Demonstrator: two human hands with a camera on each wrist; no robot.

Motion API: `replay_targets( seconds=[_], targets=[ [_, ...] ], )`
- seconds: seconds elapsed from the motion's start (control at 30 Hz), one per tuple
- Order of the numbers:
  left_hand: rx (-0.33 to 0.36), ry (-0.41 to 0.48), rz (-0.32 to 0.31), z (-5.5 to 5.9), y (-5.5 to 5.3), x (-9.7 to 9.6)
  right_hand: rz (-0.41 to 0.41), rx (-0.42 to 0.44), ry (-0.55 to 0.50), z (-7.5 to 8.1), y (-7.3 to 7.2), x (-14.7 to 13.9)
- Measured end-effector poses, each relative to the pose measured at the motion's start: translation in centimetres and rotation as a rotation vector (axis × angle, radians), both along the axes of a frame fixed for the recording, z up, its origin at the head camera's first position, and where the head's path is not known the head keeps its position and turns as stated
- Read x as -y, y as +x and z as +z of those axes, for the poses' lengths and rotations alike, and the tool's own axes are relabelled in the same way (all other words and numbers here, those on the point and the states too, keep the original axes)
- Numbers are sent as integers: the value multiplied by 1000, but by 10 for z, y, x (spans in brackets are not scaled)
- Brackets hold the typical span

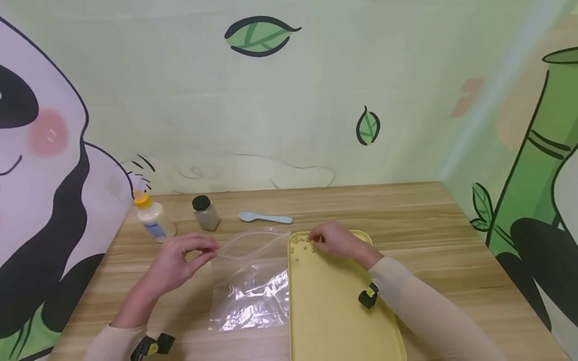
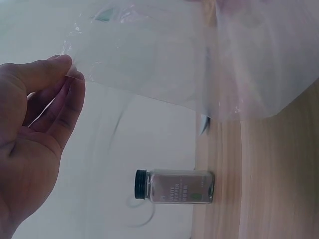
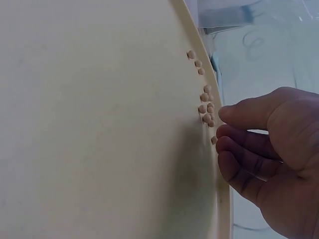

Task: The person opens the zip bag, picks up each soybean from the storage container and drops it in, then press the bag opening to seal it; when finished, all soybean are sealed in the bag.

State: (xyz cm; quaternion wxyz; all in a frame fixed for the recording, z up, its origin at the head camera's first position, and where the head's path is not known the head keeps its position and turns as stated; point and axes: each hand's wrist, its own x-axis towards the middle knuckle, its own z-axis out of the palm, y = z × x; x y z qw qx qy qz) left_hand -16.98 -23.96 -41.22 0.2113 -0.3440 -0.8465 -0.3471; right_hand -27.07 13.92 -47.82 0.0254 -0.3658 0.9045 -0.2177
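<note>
My left hand (image 1: 173,261) pinches the open top edge of a clear zip bag (image 1: 248,296) between thumb and fingertips. The bag spreads beside the tray, its mouth held up and gaping. In the left wrist view, the bag's clear film (image 2: 149,59) stretches away from the pinch. Over the far left corner of a yellow tray (image 1: 334,311) is my right hand (image 1: 336,239). Several small round tan beans (image 3: 203,108), soybean-like, lie along the tray's rim there. The right thumb and fingertips are right beside them, loosely bent, with a small gap between thumb and forefinger.
Behind the bag stand a glue bottle (image 1: 155,220) with a yellow cap and a white pepper jar (image 1: 206,215) with a black lid. A pale blue spoon (image 1: 266,218) lies behind the bag and tray. A painted wall (image 1: 289,110) closes off the table's back.
</note>
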Motion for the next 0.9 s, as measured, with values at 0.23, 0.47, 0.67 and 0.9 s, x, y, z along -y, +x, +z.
replay_targets(
  seconds=[0.23,0.47,0.67,0.9],
  targets=[
    [-12,0,0,3,0,1,-1,16,30,3,-1,2],
    [3,2,-17,2,3,4,12,34,56,-3,-2,0],
    [7,4,-23,2,3,4,2,44,58,-3,-1,0],
    [8,4,-27,2,3,3,66,8,62,-4,-2,2]
  ],
)
